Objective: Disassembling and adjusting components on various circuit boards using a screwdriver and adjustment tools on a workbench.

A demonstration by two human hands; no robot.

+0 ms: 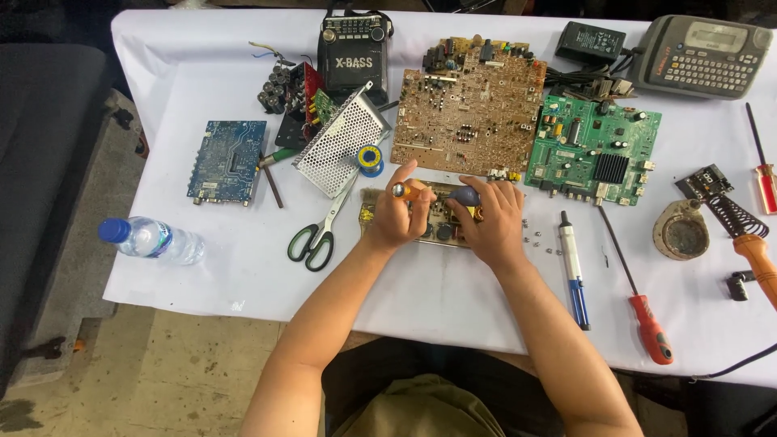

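Note:
My left hand (394, 217) grips an orange-handled screwdriver (407, 191), held upright over a small circuit board (437, 220) in front of me. My right hand (494, 218) rests on the right part of that board, its fingers next to a dark blue round part (467, 194). Both hands hide most of the board. A few small screws (534, 235) lie just to the right of my right hand.
On the white table (437, 299): a large brown circuit board (469, 109), a green board (593, 150), a blue board (227, 160), a perforated metal cover (340, 139), scissors (318, 235), a solder spool (371, 159), a black radio (353, 53), a water bottle (151, 240), a desoldering pump (573, 267), a red screwdriver (639, 299), a soldering iron (749, 239), a label printer (700, 55).

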